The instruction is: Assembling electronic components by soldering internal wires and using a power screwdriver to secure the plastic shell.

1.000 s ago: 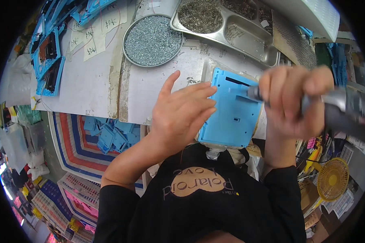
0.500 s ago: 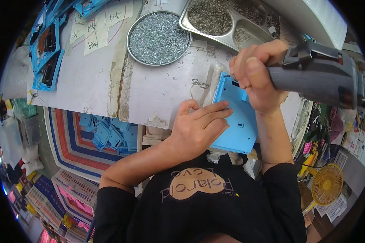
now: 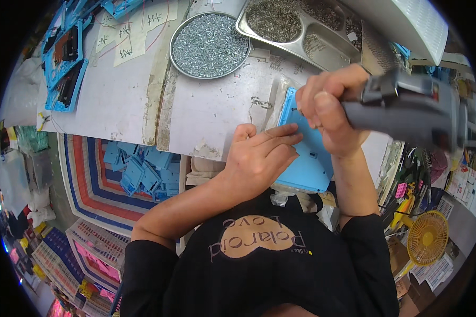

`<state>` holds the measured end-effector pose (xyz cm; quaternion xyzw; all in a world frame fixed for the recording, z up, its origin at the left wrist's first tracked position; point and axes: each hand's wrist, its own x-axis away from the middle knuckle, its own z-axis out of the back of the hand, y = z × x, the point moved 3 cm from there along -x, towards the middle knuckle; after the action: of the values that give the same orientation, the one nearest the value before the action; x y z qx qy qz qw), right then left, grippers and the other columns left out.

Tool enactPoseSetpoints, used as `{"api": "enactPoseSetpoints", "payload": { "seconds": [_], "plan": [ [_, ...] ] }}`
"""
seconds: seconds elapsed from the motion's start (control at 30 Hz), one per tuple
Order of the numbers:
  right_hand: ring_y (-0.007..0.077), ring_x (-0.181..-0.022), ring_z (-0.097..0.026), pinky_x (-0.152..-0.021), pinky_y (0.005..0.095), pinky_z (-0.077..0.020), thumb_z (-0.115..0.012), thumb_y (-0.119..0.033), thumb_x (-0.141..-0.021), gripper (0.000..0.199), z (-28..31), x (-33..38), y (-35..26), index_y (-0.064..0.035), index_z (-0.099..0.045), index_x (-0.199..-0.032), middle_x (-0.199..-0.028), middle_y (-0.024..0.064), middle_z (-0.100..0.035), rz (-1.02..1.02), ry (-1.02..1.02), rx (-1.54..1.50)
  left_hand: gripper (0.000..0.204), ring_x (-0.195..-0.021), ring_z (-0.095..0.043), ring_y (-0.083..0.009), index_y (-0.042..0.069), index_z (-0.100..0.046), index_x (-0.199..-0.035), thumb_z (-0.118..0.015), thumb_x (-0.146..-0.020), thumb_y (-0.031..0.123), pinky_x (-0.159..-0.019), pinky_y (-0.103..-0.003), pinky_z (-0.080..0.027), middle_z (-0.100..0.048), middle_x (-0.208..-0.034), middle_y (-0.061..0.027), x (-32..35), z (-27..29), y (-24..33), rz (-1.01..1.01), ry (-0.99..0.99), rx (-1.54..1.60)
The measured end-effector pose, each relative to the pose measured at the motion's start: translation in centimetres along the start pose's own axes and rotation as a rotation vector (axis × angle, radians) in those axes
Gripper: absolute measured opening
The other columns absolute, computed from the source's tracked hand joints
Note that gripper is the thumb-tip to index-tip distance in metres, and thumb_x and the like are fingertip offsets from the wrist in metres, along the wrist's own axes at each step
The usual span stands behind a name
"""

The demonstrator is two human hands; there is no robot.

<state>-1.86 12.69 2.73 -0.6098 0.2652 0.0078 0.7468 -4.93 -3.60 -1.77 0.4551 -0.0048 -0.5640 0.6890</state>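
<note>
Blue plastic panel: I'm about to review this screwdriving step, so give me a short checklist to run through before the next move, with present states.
1. Blue plastic panel lies flat on the workbench: ok.
2. Left hand presses on the panel: ok.
3. Right hand grips the grey power screwdriver: ok.
4. Driver tip seated on a screw: cannot tell, the hand hides it.
5. Round tray of screws stocked: ok.

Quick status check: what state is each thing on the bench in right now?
Blue panel: flat on the bench, pinned under left hand.
Power screwdriver: gripped in right hand, over the panel.
Round dish: full of screws.
Steel tray: compartments hold screws.
</note>
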Motion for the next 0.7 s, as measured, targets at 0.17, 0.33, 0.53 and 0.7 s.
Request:
{"api": "enactPoseSetpoints", "payload": {
  "seconds": [0.17, 0.33, 0.53, 0.7],
  "plan": [
    [0.0087, -0.054, -0.047, -0.057, 0.029, -0.0434, -0.064, -0.028, -0.101, 0.022, 0.5, -1.5, -3.6, -0.0119, -0.052, -0.11, -0.062, -0.0039, -0.051, 0.016, -0.085, -0.352, 0.017, -0.105, -0.072, -0.0175, 0.009, -0.069, -0.094, -0.08, -0.081, 0.008, -0.083, -0.038, -0.041, -0.077, -0.105, -0.004, -0.1, 0.5, -1.7, 0.063, 0.055, 0.207],
    [0.0055, -0.053, -0.049, -0.058, 0.0256, -0.0455, -0.063, -0.036, -0.102, 0.026, 0.7, -0.4, -6.7, -0.0156, -0.053, -0.114, -0.063, -0.0092, -0.054, 0.046, -0.227, -0.504, 0.022, -0.097, -0.074, -0.02, 0.008, -0.071, -0.097, -0.082, -0.078, 0.004, -0.088, -0.039, -0.042, -0.078, -0.099, -0.0064, -0.3, 1.4, -1.4, 0.061, 0.123, 0.161],
    [0.0077, -0.051, -0.049, -0.055, 0.0255, -0.0442, -0.063, -0.036, -0.102, 0.026, -0.3, -0.2, -6.5, -0.0142, -0.053, -0.112, -0.062, -0.0065, -0.052, 0.043, -0.187, -0.477, 0.022, -0.094, -0.075, -0.0197, 0.009, -0.07, -0.095, -0.083, -0.077, 0.006, -0.094, -0.043, -0.041, -0.077, -0.095, -0.0059, -0.2, 1.8, -1.2, 0.039, 0.138, 0.135],
    [0.0079, -0.05, -0.049, -0.054, 0.0262, -0.0437, -0.064, -0.036, -0.102, 0.027, -1.1, 0.0, -6.5, -0.0134, -0.053, -0.112, -0.062, -0.006, -0.051, 0.058, -0.166, -0.458, 0.023, -0.089, -0.074, -0.0194, 0.01, -0.068, -0.092, -0.084, -0.075, 0.008, -0.095, -0.043, -0.04, -0.075, -0.089, -0.0042, -0.1, 2.3, -1.2, 0.003, 0.173, 0.078]
  ]
}}
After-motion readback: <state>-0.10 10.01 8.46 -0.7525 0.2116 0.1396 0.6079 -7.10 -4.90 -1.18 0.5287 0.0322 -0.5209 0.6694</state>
